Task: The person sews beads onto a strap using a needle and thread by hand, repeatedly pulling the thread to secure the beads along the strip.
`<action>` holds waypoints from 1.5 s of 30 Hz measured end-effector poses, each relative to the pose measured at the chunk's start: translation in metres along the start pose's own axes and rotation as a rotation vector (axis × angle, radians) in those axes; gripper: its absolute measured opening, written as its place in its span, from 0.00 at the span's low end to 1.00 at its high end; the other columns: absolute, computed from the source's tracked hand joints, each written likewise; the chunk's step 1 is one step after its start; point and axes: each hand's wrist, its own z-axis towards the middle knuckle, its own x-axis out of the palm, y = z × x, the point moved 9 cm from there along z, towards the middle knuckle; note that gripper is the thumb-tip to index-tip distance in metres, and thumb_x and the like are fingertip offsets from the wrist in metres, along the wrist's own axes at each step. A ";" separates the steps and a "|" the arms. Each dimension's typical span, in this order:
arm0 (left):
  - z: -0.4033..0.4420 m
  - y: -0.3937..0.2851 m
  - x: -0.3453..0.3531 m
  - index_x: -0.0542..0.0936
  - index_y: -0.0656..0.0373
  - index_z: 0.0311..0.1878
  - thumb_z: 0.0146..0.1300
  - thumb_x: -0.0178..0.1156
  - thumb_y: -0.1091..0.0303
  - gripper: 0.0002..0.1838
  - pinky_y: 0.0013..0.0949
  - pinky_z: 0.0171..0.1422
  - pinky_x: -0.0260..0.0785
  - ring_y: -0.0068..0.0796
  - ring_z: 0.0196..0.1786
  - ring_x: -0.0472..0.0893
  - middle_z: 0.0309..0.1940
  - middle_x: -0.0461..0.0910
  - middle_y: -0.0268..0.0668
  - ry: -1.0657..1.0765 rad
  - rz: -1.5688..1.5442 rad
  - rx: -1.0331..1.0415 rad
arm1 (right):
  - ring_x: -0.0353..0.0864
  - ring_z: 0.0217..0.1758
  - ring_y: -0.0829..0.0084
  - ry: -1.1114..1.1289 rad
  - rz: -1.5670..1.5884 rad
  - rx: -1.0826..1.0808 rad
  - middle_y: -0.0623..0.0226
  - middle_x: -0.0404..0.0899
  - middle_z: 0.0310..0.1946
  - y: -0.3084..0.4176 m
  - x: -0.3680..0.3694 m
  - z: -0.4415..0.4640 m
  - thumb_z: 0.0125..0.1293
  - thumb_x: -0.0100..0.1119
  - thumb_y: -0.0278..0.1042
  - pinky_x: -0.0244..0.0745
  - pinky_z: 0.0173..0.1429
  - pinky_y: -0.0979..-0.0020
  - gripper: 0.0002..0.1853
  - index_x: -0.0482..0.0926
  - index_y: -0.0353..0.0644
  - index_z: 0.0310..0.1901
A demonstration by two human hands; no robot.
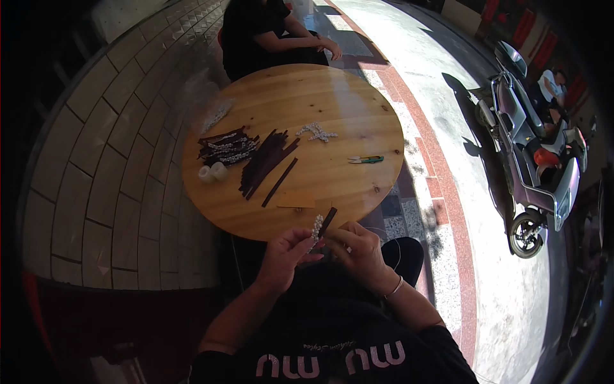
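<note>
Just in front of the table's near edge, my left hand (288,255) pinches a dark fabric strip (329,219) between thumb and fingers. A cluster of white beads (318,225) lies along that strip. Close beside it on the right, my right hand (358,251) has its thumb and fingers pressed together near the strip. What these fingers grip is too small to make out. A thin pale thread (399,253) curves to the right of this hand. A bracelet circles the right wrist.
On the round wooden table (345,96) lie plain dark strips (265,163), bead-trimmed strips (224,148), white spools (218,171), white bead pieces (317,132) and green-handled thread snips (366,159). A person (275,41) sits at the far side. A scooter (534,153) is parked right.
</note>
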 end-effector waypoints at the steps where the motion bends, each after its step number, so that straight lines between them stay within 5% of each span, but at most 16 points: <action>1: 0.000 0.001 -0.001 0.74 0.64 0.44 0.64 0.52 0.73 0.07 0.30 0.45 0.77 0.30 0.45 0.80 0.40 0.77 0.39 -0.002 -0.002 -0.001 | 0.79 0.25 0.73 -0.001 -0.015 -0.017 0.64 0.76 0.28 0.002 0.001 0.000 0.54 0.61 0.24 0.73 0.30 0.74 0.09 0.81 0.39 0.38; 8: 0.001 0.004 -0.003 0.74 0.65 0.43 0.63 0.53 0.74 0.07 0.31 0.43 0.78 0.30 0.44 0.80 0.40 0.78 0.39 0.009 -0.026 0.010 | 0.80 0.25 0.72 -0.014 0.020 -0.017 0.64 0.77 0.28 -0.001 0.007 -0.001 0.53 0.61 0.23 0.75 0.29 0.74 0.08 0.81 0.40 0.37; 10: 0.000 0.004 -0.002 0.74 0.65 0.43 0.63 0.53 0.74 0.07 0.31 0.42 0.78 0.30 0.44 0.80 0.39 0.78 0.39 0.011 -0.029 0.018 | 0.80 0.31 0.59 -0.003 0.041 -0.032 0.61 0.76 0.31 0.000 0.009 -0.003 0.53 0.60 0.23 0.76 0.34 0.68 0.10 0.79 0.41 0.38; 17: 0.000 0.003 -0.004 0.74 0.65 0.43 0.63 0.54 0.74 0.07 0.29 0.40 0.77 0.29 0.42 0.80 0.37 0.79 0.39 -0.030 0.061 0.043 | 0.80 0.32 0.59 -0.065 0.066 -0.037 0.58 0.77 0.31 -0.006 0.018 -0.007 0.53 0.59 0.21 0.76 0.34 0.67 0.15 0.74 0.36 0.44; 19: 0.000 0.002 -0.004 0.75 0.65 0.42 0.63 0.54 0.74 0.07 0.28 0.40 0.77 0.28 0.42 0.80 0.37 0.79 0.39 -0.039 0.086 0.051 | 0.80 0.33 0.59 -0.076 -0.034 -0.177 0.56 0.76 0.32 0.004 0.020 -0.008 0.55 0.57 0.21 0.76 0.33 0.66 0.16 0.72 0.35 0.47; 23: 0.000 0.002 -0.007 0.75 0.66 0.42 0.62 0.55 0.74 0.08 0.26 0.40 0.76 0.25 0.41 0.80 0.37 0.79 0.38 -0.062 0.169 0.087 | 0.80 0.33 0.58 -0.014 -0.075 -0.179 0.56 0.76 0.33 0.011 0.021 -0.004 0.56 0.55 0.22 0.76 0.34 0.65 0.15 0.73 0.36 0.46; 25: 0.002 0.004 -0.010 0.75 0.66 0.42 0.62 0.56 0.74 0.08 0.25 0.40 0.76 0.24 0.40 0.80 0.36 0.79 0.38 -0.074 0.204 0.106 | 0.81 0.27 0.70 -0.005 -0.002 -0.101 0.59 0.77 0.32 0.005 0.021 0.000 0.56 0.56 0.20 0.75 0.30 0.73 0.14 0.75 0.35 0.46; 40: -0.001 0.005 -0.015 0.76 0.67 0.42 0.62 0.56 0.75 0.08 0.23 0.39 0.76 0.18 0.36 0.79 0.34 0.79 0.35 -0.084 0.329 0.200 | 0.80 0.32 0.71 0.144 0.180 -0.032 0.61 0.76 0.32 0.009 0.022 0.005 0.59 0.55 0.21 0.74 0.35 0.74 0.10 0.74 0.35 0.43; 45: -0.009 -0.021 -0.005 0.77 0.69 0.40 0.59 0.58 0.76 0.07 0.22 0.39 0.73 0.20 0.35 0.79 0.34 0.79 0.36 -0.130 0.759 0.438 | 0.79 0.38 0.60 0.064 0.240 0.082 0.56 0.76 0.36 -0.013 0.034 -0.002 0.58 0.57 0.26 0.73 0.43 0.68 0.09 0.74 0.37 0.41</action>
